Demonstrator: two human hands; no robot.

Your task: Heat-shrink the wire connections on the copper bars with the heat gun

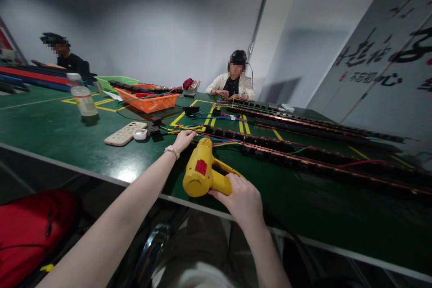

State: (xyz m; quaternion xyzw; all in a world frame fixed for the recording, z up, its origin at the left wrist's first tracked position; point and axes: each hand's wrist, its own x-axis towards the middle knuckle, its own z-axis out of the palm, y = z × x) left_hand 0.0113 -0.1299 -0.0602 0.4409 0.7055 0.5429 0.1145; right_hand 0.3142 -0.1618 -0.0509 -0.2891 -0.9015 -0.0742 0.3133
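My right hand (245, 198) is wrapped round the handle of a yellow heat gun (192, 175) with a red label on its side. The gun's nozzle points away from me, toward a bundle of coloured wires (225, 143). Left of the nozzle, my left hand (183, 140) has its fingers closed on the wires at the end of a long dark strip (266, 140); the fingertips are small and partly hidden. Black connectors (154, 130) on wire ends lie just beyond that hand.
A phone (124, 134), a white earbud case (140, 134) and a bottle (83, 99) stand to the left. Behind them are an orange basket (148, 103) and a green basket (116, 80). More strips (303, 121) run rightward. A co-worker (232, 83) sits across the table.
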